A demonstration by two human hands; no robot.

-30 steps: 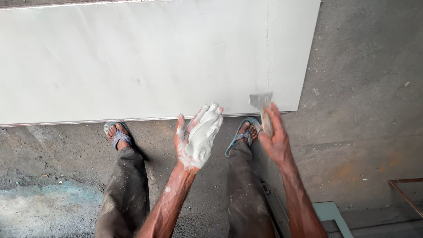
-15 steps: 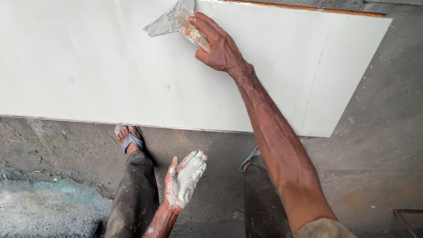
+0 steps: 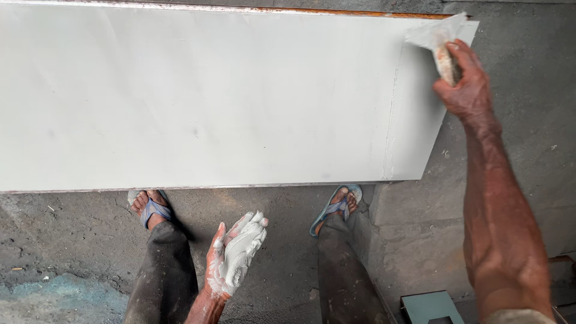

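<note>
Nearest, at six o'clock, the left hand [image 3: 231, 258] lies palm up with fingers loosely spread, cupping a lump of white putty [image 3: 240, 255] between the person's knees. Just beyond, at seven and five o'clock, two feet in blue sandals [image 3: 153, 207] stand on the grey floor [image 3: 528, 150]. Farther off, the white panel [image 3: 198, 96] spans the view. At two o'clock the right hand [image 3: 465, 84] is clenched around a putty knife [image 3: 437, 36], its blade touching the panel's far right corner.

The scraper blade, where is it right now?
In the head view, the scraper blade is in the right hand, pressed at the top right corner of the white panel, far from the paste-covered left hand.
</note>
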